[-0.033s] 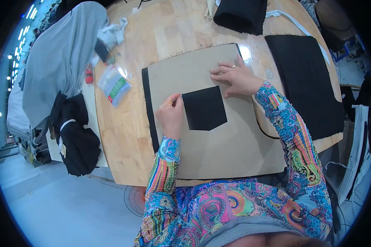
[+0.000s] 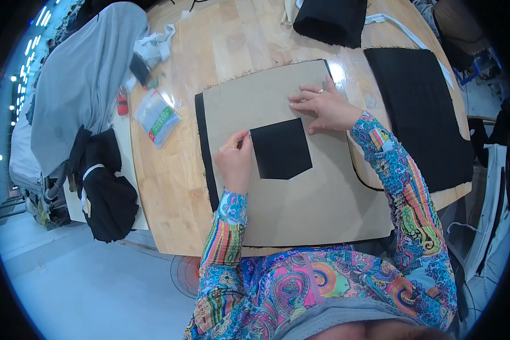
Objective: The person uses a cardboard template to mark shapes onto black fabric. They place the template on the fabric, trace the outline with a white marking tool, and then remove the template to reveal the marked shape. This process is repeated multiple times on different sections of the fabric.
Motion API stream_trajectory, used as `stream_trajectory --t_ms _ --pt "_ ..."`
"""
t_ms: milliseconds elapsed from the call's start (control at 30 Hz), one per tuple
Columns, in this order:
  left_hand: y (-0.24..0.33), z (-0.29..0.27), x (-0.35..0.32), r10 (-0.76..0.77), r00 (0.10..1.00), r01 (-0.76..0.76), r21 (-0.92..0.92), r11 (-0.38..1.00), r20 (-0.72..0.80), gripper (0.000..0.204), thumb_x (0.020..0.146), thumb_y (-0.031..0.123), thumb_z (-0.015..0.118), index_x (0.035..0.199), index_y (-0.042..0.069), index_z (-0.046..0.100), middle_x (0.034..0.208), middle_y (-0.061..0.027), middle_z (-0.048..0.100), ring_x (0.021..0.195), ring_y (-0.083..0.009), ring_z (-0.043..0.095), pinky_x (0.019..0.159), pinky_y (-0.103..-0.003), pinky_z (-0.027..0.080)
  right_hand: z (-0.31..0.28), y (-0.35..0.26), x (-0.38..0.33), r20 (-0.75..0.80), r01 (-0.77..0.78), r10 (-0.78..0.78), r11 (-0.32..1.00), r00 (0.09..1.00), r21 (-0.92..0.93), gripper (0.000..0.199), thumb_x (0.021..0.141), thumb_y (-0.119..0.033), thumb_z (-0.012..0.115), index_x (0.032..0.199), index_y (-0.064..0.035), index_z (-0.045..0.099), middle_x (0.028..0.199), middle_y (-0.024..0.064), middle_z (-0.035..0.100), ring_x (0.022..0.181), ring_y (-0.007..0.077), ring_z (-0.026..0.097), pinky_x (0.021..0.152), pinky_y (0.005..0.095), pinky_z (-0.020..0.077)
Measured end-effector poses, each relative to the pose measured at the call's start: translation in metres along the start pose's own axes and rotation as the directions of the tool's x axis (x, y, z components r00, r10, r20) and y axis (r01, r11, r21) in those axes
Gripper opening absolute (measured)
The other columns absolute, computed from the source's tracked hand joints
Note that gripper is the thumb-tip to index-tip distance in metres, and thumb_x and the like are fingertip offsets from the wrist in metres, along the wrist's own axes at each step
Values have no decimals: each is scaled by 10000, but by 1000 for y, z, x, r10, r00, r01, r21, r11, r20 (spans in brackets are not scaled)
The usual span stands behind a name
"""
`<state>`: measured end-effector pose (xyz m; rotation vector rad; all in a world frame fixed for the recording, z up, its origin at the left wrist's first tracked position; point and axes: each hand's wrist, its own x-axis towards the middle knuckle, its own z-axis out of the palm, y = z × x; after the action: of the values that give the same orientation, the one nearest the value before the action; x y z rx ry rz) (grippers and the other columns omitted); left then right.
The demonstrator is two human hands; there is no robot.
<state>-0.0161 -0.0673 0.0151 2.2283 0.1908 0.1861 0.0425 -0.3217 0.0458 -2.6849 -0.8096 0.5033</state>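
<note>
A large beige card sheet (image 2: 300, 212) lies over black fabric (image 2: 204, 130), which shows along its left and lower edges. Near the middle of the sheet is a black pocket-shaped area (image 2: 282, 149) with a pointed bottom; whether it is a cut-out opening or a separate piece, I cannot tell. My left hand (image 2: 234, 160) is closed in a pinch at its upper left corner, and anything between the fingertips is hidden. Spread flat on the sheet, my right hand (image 2: 330, 107) rests just beyond the upper right corner, fingers apart, holding nothing.
Black fabric panels (image 2: 416, 113) lie to the right, with a folded black bundle (image 2: 331, 22) at the far side. On the left are a plastic packet (image 2: 157, 119), a red object (image 2: 122, 102) and grey cloth (image 2: 90, 79). Black cloth (image 2: 110, 198) hangs off the table's left side.
My left hand has shifted very slightly at the corner; a small yellowish bit seen at its fingers earlier no longer shows. My right hand and the sheet are unmoved.
</note>
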Motion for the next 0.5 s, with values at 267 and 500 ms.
stream_trajectory --t_ms 267,500 --pt "-8 -21 -54 32 997 -35 47 998 67 137 810 94 646 901 11 706 764 -126 686 667 -183 655 612 -283 505 -3 -3 1 7 -20 20 1000 1000 8 712 657 -257 793 1312 -155 535 1422 -28 436 1379 236 278 1101 640 6" --pt "0 -31 -77 2 994 -5 32 999 105 118 796 88 645 875 27 708 813 -149 685 719 -246 685 649 -313 528 5 2 2 -7 -31 31 1000 999 0 754 641 -250 809 1330 -169 513 1415 -27 440 1379 231 274 1096 646 14"
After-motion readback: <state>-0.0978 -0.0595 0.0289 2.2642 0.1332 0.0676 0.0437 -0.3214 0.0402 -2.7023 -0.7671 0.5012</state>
